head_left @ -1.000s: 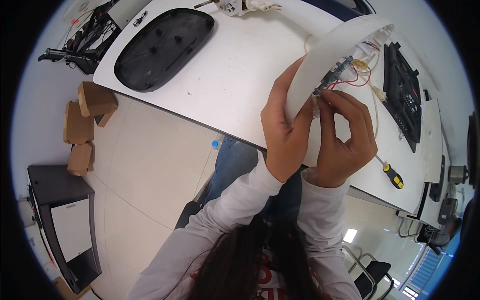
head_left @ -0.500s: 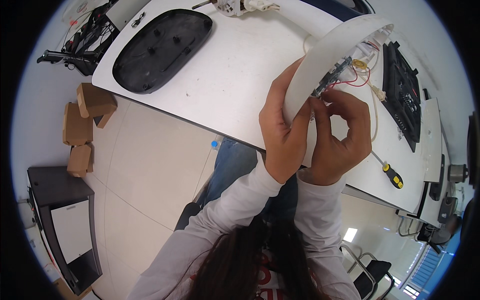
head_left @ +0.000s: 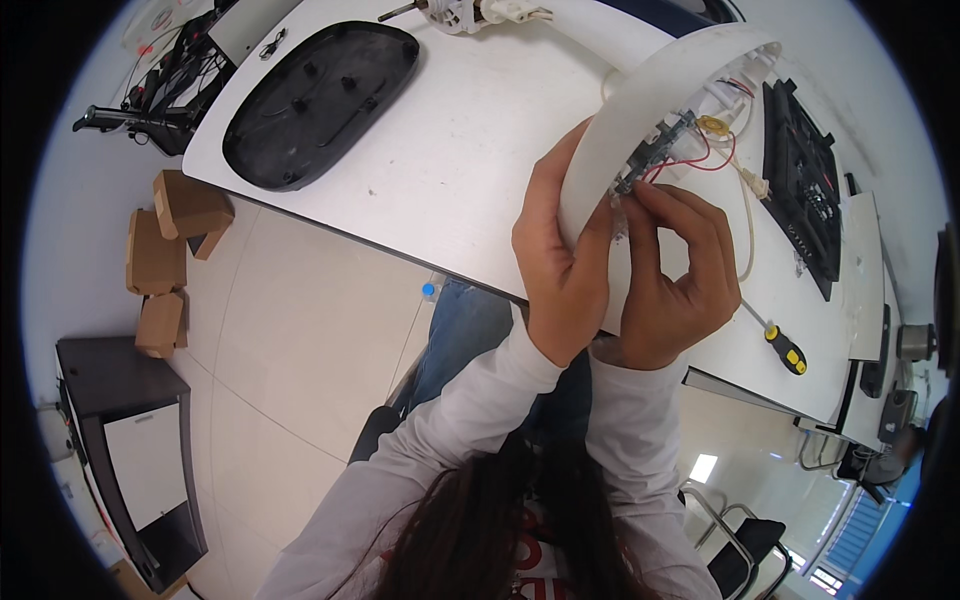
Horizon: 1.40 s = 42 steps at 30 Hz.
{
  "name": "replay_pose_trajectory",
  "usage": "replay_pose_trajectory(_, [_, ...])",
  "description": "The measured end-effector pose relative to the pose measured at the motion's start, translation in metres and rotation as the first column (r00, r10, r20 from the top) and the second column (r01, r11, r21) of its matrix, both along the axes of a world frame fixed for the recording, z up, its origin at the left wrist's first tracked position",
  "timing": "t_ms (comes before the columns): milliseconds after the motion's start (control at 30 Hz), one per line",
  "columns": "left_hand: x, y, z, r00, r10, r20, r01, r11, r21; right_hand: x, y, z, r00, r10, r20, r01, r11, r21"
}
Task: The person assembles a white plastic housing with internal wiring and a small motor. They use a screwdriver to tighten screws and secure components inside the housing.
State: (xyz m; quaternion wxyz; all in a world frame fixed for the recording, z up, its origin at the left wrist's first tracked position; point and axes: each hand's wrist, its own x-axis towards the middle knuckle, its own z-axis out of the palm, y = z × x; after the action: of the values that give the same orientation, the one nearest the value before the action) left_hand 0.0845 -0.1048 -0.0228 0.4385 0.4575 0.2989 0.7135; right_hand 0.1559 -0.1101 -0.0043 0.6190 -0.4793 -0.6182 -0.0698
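My left hand [head_left: 562, 270] grips the lower end of a white curved plastic housing [head_left: 622, 125], which is tilted up on its edge above the table. Its fingers wrap the outside, and the thumb reaches the inner side. Along the inside of the housing sits a green circuit board [head_left: 655, 150] with thin red wires [head_left: 712, 163] and a yellow ring-shaped part [head_left: 713, 125]. My right hand [head_left: 685, 270] is closed in a pinch at the board's lower end, where the red wires come down. Whatever lies between those fingertips is too small to make out.
A screwdriver [head_left: 786, 350] with a yellow and black handle lies to the right, near a black tool case [head_left: 803, 185]. On the left of the white table [head_left: 450, 170] rests a black oval cover [head_left: 320, 105]. A motor assembly [head_left: 460, 12] lies at the far edge.
The housing and both hands have shifted very slightly left. My right fingertips have moved a little, showing more of the board's lower end.
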Motion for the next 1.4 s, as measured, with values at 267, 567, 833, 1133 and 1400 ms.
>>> replay_pose_trajectory(267, [0.0023,0.0013,-0.0018,0.999,0.002,0.042,-0.002,1.000,0.007,-0.0029,-0.0004,0.0040,0.997,0.023,-0.067,-0.026,0.999,-0.040])
replay_pose_trajectory(567, [0.0016,0.0036,-0.0068,0.995,0.078,-0.060,-0.074,0.996,0.059,0.0002,-0.0004,-0.0016,1.000,0.007,0.001,-0.007,1.000,-0.010])
replay_pose_trajectory(833, [0.0016,0.0010,-0.0025,1.000,0.012,0.021,-0.013,1.000,0.019,0.0013,0.0013,-0.0031,1.000,-0.006,0.024,0.006,1.000,0.018])
replay_pose_trajectory(1133, [0.0024,0.0012,-0.0020,0.999,0.034,0.003,-0.034,0.999,0.023,-0.0002,0.0030,-0.0006,1.000,0.027,0.000,-0.027,0.999,0.035])
replay_pose_trajectory(1400, [0.0008,-0.0004,-0.0010,1.000,0.027,-0.009,-0.028,0.999,-0.024,-0.0010,0.0005,-0.0044,1.000,-0.002,-0.020,0.002,1.000,-0.005])
